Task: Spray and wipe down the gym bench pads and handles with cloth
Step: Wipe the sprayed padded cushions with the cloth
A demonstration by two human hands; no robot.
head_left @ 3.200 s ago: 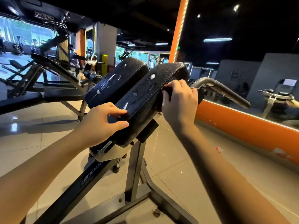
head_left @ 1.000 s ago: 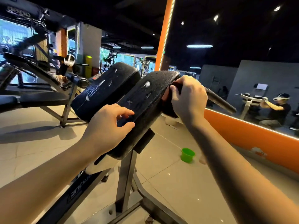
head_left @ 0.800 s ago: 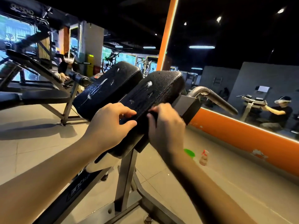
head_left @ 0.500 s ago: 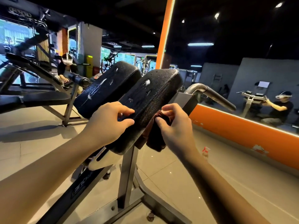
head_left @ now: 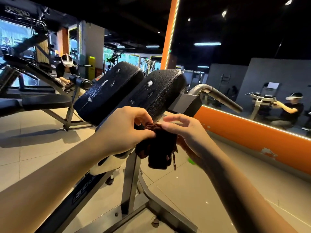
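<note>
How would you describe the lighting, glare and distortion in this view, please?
Head view: dim hall, bright ceiling strip light; white streaks glint on the far pad and near pad; wide-angle stretch swells both forearms; left hand, right hand and cloth sharp, far machines softer.

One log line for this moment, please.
cloth: hanging between hands | left hand: pinches cloth top | right hand: at cloth, grip unclear | left pad, right pad: white spray streaks | handle: untouched
</note>
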